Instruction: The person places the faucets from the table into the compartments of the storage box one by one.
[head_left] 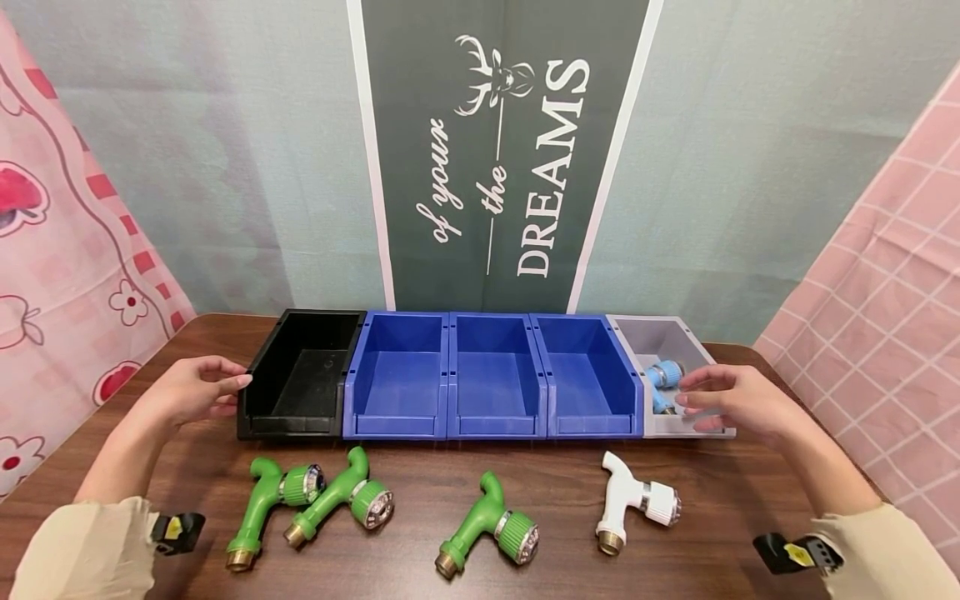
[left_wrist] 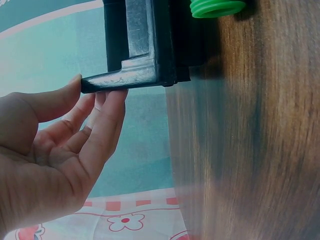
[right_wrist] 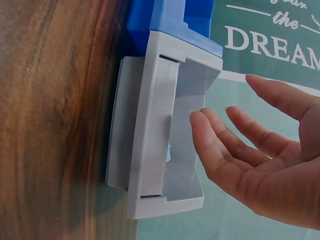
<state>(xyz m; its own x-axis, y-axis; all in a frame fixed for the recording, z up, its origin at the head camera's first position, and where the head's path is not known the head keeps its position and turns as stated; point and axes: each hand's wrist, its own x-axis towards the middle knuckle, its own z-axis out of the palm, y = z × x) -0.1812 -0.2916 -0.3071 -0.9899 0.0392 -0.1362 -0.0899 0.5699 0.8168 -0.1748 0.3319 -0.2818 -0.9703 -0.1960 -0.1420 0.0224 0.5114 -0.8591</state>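
My left hand (head_left: 197, 390) is at the left wall of the black bin (head_left: 291, 427). In the left wrist view, its thumb tip is at the wall's edge and the loosely bent fingers touch the outer side. My right hand (head_left: 738, 402) is at the right side of the grey bin (head_left: 684, 427), fingers spread and relaxed, holding nothing. Inside that bin lies a light-blue tap (head_left: 666, 372), partly hidden by the front lip. A white tap (head_left: 628, 504) lies on the table in front of the bins.
Between the black and grey bins stand three blue bins, left (head_left: 397, 427), middle (head_left: 498, 427) and right (head_left: 596, 427), side by side. Three green taps, left (head_left: 258, 504), second (head_left: 333, 492) and third (head_left: 480, 518), lie on the wooden table (head_left: 375, 575). Curtains hang behind and at both sides.
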